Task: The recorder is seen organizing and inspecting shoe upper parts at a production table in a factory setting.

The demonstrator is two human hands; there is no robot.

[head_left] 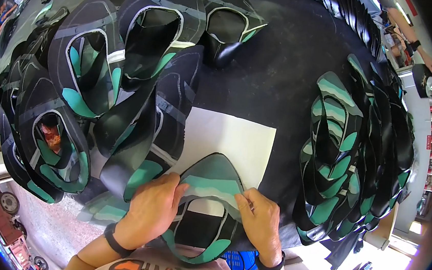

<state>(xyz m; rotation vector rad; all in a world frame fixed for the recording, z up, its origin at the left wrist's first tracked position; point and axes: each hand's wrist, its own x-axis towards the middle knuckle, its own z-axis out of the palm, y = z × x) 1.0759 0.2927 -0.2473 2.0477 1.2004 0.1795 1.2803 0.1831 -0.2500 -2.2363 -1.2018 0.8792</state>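
Close to my body, a shoe upper [211, 186] in black with wavy green bands across its toe is gripped at both sides. My left hand [151, 204] pinches its left edge between thumb and fingers. On the opposite edge, my right hand [262, 216] has a similar pinch, with the thumb on top. The rounded toe points away from me and lies over a white sheet [231, 131]; the open heel part with green edging hangs toward me. Beside my left wrist lie translucent green toe pieces [104, 207], partly covered.
Black shoe uppers [84, 31] are heaped on the left of the dark table [279, 63]. Another stack of green-banded uppers [333, 140] stands on the right. Beyond it, another person's hand [428, 61] reaches in. A blue basket [240, 263] sits below the table edge.
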